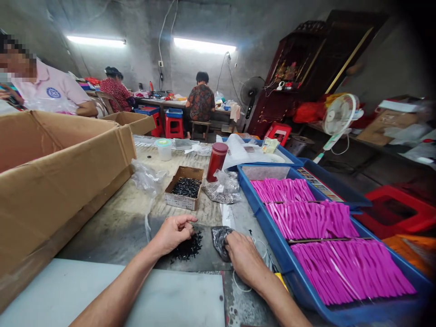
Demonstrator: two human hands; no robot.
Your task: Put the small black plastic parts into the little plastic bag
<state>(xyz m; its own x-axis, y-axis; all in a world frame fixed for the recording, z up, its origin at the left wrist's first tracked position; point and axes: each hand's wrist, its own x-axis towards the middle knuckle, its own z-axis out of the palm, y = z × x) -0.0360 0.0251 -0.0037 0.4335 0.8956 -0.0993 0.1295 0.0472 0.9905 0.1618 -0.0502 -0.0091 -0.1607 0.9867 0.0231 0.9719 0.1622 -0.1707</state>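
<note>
Right hand (242, 255) grasps crumpled grey plastic bag (220, 240); left hand (174, 233) half-curled, hold unclear; brushing could scatter slender black pieces (188, 250) beside fingers.

Head view, facing forward, down over hands (174, 234).

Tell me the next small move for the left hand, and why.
I'd probably pinch a piece from the black pile with the left hand: it is right at the pile's edge, while the right hand is on the dark bag.
</note>
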